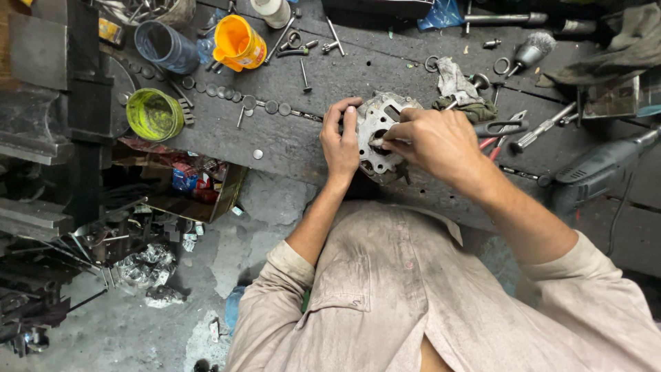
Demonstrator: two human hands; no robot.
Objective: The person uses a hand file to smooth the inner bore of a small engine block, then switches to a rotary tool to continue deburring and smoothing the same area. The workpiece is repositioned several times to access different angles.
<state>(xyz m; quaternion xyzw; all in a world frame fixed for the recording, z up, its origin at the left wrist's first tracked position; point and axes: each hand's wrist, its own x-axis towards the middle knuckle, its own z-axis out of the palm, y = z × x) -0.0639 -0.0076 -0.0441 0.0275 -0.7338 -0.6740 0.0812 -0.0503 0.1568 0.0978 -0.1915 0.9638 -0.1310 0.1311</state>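
Housing [377, 124]: round cast-metal part, dull grey and grimy, with slots and holes through its face, lying flat near the front edge of the dark bench. Left side and lower right of it are covered by fingers. A thin pale rod-like piece [380, 141] lies across its face; kind unclear.

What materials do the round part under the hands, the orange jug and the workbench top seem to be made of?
Round part: probably cast metal, dull grey and grimy, with cut-out holes; the left hand steadies it and the right hand works on it.
Orange jug: likely plastic, smooth and bright, with a moulded spout.
Workbench top: looks like dark worn boards, though dirt leaves it open.
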